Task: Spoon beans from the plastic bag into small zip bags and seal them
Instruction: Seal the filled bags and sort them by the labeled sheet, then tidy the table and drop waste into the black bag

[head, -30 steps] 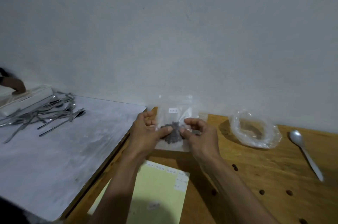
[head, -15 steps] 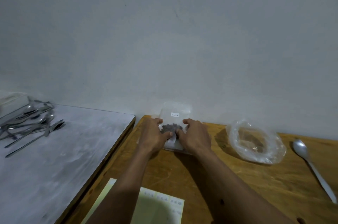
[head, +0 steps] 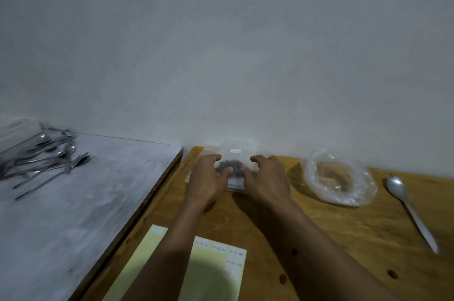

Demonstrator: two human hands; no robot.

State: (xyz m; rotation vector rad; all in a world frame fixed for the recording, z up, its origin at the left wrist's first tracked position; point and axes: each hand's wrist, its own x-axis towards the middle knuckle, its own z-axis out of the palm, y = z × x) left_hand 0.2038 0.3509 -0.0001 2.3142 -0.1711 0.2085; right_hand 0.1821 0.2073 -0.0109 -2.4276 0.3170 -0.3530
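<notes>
Since half a second earlier, both hands had been spread wider over the small zip bag [head: 237, 156], which was no longer pinched up but was laid flat on the wooden table [head: 319, 227], close against the wall. The left hand [head: 208, 178] was seen with fingers loosely open, its thumb resting on the bag beside the dark beans [head: 227, 165]; the right hand [head: 266, 179] was likewise open, thumb pressed on the plastic, nothing being gripped by either. Whether the zip strip had been closed could not be told through the blur. One portion was judged to have been spooned and set down, with sealing either finished or nearly so. To the right of the zip bag the plastic bag [head: 340, 178] was left open, and further right of it the spoon [head: 410, 207] was left lying unused. Nearer than the zip bag a label sheet [head: 216, 273] was seen, so more bags were probably still to be filled
</notes>
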